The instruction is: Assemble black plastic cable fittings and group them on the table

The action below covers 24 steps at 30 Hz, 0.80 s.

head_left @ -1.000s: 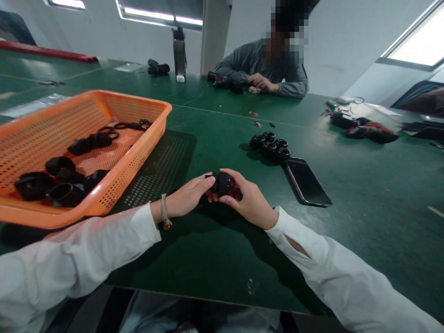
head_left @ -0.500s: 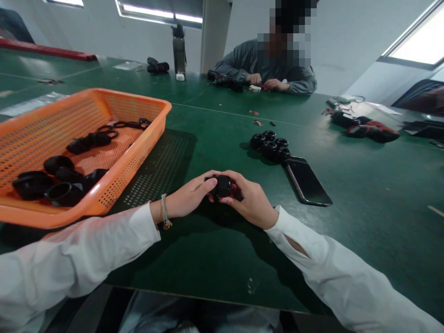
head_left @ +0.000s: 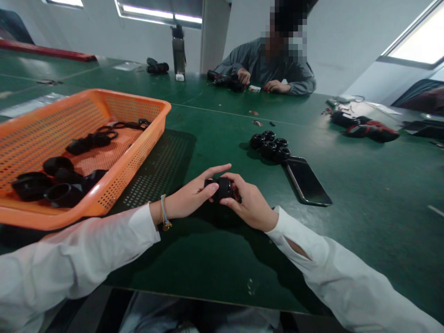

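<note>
Right hand (head_left: 252, 204) around black part (head_left: 225, 187)

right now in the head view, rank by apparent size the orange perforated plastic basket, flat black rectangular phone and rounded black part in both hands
1. Orange basket, though cut off by the left edge
2. Phone
3. Rounded black part, partly covered, so ranked by what shows
</note>
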Tool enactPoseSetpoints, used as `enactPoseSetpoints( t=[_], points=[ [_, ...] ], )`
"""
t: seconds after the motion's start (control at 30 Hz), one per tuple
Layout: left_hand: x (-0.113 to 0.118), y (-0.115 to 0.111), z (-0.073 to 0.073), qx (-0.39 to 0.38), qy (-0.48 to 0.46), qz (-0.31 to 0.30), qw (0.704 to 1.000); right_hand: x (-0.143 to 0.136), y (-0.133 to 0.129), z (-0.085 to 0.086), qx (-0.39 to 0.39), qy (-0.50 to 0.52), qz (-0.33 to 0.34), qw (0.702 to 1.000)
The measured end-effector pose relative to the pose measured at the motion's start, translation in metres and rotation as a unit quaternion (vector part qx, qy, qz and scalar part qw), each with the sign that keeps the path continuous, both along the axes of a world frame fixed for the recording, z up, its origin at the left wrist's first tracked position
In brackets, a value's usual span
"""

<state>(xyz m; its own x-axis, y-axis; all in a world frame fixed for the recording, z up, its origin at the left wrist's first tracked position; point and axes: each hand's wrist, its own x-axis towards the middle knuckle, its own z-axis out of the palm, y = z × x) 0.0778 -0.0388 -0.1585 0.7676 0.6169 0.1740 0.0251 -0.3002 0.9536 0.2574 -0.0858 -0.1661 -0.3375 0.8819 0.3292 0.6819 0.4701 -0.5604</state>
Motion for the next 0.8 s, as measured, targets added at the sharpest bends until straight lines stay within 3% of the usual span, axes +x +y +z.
enactPoseSetpoints(
  t=[0.33, 0.57, 0.67, 0.8],
  points=[
    [0.0029, 0.0044, 0.0006, -0.060, -0.001, 0.046, 0.997, -0.0002, 0.0005, -0.0022, 0.036, 0.038, -0.040, 0.998],
    [0.0072, 0.0068, -0.0062, -0.194, -0.104, 0.148, 0.964, 0.0013, 0.0032, -0.0054, 0.059, 0.068, -0.093, 0.992],
    [0.0074, 0.0063, -0.0066, -0.212, -0.104, 0.158, 0.959, 0.0003, 0.0021, -0.0035, 0.055, 0.058, -0.079, 0.994],
    [0.0091, 0.0027, -0.0036, -0.177, -0.014, 0.156, 0.972, -0.0018, -0.0010, -0.0012, 0.058, 0.019, -0.031, 0.998]
  ],
)
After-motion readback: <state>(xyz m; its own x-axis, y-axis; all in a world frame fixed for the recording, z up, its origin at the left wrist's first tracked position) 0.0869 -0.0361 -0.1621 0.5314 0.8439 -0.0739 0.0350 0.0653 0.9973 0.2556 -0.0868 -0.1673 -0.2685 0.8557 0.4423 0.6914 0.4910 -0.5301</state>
